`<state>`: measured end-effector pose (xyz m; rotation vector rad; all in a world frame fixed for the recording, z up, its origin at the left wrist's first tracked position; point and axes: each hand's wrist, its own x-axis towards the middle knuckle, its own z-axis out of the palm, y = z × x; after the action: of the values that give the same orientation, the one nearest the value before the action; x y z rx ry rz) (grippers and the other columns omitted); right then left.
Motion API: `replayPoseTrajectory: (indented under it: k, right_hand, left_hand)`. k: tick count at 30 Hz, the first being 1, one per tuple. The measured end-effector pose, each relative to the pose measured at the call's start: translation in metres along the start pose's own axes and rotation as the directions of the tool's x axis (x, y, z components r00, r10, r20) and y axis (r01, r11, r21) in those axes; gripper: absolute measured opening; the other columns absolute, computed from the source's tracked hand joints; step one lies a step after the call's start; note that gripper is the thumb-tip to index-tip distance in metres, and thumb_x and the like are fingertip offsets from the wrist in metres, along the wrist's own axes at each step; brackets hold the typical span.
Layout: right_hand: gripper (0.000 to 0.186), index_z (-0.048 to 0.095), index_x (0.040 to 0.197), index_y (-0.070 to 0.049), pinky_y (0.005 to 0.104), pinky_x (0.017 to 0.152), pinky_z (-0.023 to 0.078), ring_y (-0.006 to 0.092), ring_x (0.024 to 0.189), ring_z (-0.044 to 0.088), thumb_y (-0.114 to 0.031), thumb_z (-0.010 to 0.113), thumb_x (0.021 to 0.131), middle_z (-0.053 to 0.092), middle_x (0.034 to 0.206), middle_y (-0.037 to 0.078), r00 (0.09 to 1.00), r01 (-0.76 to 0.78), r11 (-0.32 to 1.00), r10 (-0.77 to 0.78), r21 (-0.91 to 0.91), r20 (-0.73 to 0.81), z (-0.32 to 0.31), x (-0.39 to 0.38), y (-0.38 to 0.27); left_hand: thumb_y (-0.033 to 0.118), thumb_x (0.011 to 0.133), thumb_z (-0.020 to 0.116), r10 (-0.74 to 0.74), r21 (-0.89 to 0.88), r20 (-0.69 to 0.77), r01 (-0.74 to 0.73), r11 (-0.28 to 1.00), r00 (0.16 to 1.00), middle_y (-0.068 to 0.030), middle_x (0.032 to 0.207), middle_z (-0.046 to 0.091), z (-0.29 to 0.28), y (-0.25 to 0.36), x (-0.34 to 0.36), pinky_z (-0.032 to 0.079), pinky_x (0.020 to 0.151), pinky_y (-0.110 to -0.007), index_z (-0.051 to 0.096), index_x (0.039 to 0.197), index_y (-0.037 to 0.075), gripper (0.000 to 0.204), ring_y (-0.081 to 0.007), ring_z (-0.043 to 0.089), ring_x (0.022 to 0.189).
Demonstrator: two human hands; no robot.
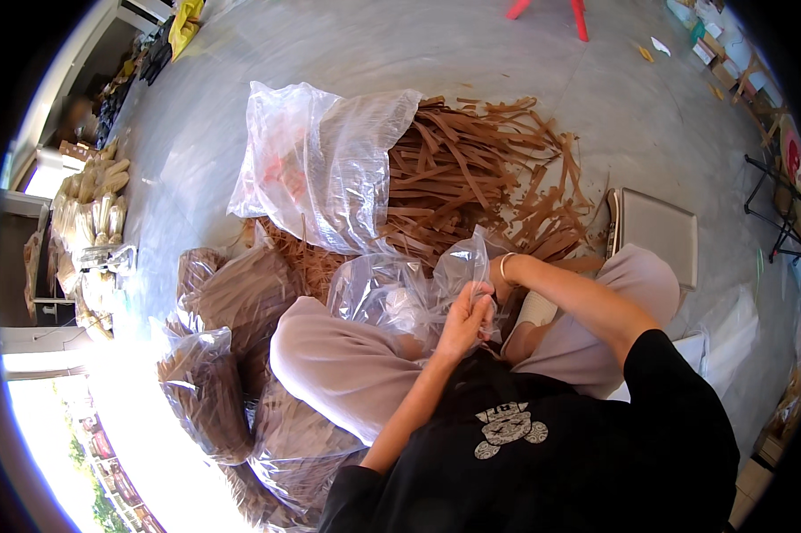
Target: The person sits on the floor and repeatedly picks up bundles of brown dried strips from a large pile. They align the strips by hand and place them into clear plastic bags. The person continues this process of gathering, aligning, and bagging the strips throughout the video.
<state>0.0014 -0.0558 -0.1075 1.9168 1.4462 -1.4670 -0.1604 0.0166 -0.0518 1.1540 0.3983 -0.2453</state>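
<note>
Clear plastic bagging [461, 265] lies mid-frame. Our left hand [468, 316] pinches it; our right hand [496, 279] is partly hidden, so we cannot tell its grip. We seem to be working the bagging's edge; the next move likely calls for a light touch.

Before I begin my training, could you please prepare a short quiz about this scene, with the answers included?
1. True or false: the rectangular tray lies to the right of the loose brown strips.
2. In the head view, where do the wrapped brown bundles lie? A) top centre B) lower left C) top right
3. Complete the sentence: the person's left hand grips some clear ____.

Key: 1. True. 2. B. 3. plastic.
</note>
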Motion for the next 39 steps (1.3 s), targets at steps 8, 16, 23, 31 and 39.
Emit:
replayPoseTrajectory:
  k: [8, 16, 23, 31, 39]
  right_hand:
    - [0.064, 0.054, 0.12, -0.011, 0.0354, 0.088, 0.045, 0.0277, 0.105, 0.058, -0.032, 0.073, 0.063, 0.059, 0.115, 0.013, 0.994, 0.051, 0.992, -0.062, -0.12, -0.093, 0.033, 0.055, 0.0]
    - [0.048, 0.054, 0.121, -0.01, 0.039, 0.087, 0.046, 0.0279, 0.106, 0.057, -0.024, 0.061, 0.077, 0.057, 0.12, 0.014, 0.997, -0.005, 1.0, 0.004, -0.016, -0.075, 0.042, 0.075, -0.02]
    - [0.032, 0.058, 0.11, -0.004, 0.0371, 0.082, 0.049, 0.0265, 0.1, 0.06, -0.021, 0.059, 0.082, 0.059, 0.113, 0.014, 0.953, 0.149, 0.989, -0.142, 0.006, -0.268, 0.049, 0.06, -0.031]
    - [0.035, 0.059, 0.109, -0.004, 0.0375, 0.08, 0.049, 0.0268, 0.098, 0.06, -0.024, 0.061, 0.081, 0.06, 0.11, 0.013, 0.929, 0.194, 0.979, -0.206, -0.067, -0.307, 0.061, 0.066, -0.034]
    - [0.038, 0.06, 0.109, -0.004, 0.0379, 0.077, 0.049, 0.027, 0.096, 0.061, -0.027, 0.062, 0.08, 0.062, 0.107, 0.013, 0.927, 0.199, 0.977, -0.213, -0.077, -0.31, 0.058, 0.076, -0.037]
  left_hand:
    - [0.017, 0.096, 0.045, 0.185, 0.121, -0.211, -0.162, 0.979, 0.96, -0.0006, 0.069, 0.053, -0.037, -0.022, 0.006, 0.043, 0.056, -0.021, 0.049, 0.108, 0.006, 0.017, -0.0073, 0.051, 0.061]
    - [0.011, 0.095, 0.044, 0.229, -0.079, -0.137, -0.241, 0.967, 0.964, -0.0025, 0.072, 0.057, -0.001, 0.006, -0.007, 0.045, 0.061, -0.022, 0.051, 0.108, 0.005, 0.016, -0.0094, 0.055, 0.066]
    - [0.008, 0.094, 0.045, 0.254, 0.006, -0.258, -0.261, 0.965, 0.932, -0.005, 0.077, 0.06, -0.015, 0.006, -0.004, 0.046, 0.061, -0.022, 0.052, 0.111, 0.004, 0.019, -0.0105, 0.057, 0.064]
    - [0.007, 0.095, 0.043, 0.132, -0.014, -0.083, -0.133, 0.991, 0.988, -0.0055, 0.082, 0.062, -0.006, 0.011, 0.004, 0.048, 0.064, -0.022, 0.052, 0.117, 0.002, 0.024, -0.0116, 0.061, 0.068]
    - [0.009, 0.095, 0.043, 0.112, -0.001, 0.055, -0.112, 0.994, 0.992, -0.0113, 0.095, 0.064, 0.002, 0.031, 0.005, 0.048, 0.066, -0.023, 0.042, 0.132, 0.004, 0.037, -0.0178, 0.065, 0.081]
